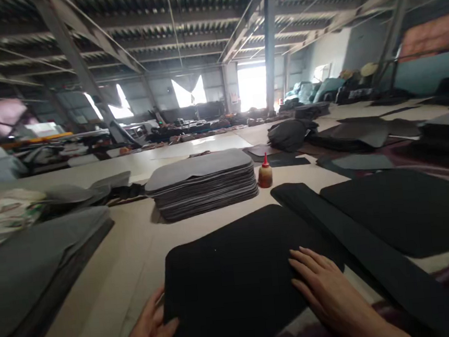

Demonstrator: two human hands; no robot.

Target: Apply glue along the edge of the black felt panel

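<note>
A black rounded fabric panel (233,272) lies flat on the pale worktable (130,260) right in front of me. My left hand (150,332) grips its near left edge, thumb on top of the cloth. My right hand (323,285) rests flat on the panel's right part, fingers spread and pointing away from me. A long black strip (357,251) runs diagonally along the panel's right side, and another black panel (409,210) lies beyond it.
A stack of grey cut pieces (202,183) stands mid-table, with a small brown bottle with a red cap (265,174) beside it. Grey fabric piles (32,269) lie at the left. Dark pieces (363,135) and bundles cover the far right. Workshop pillars stand behind.
</note>
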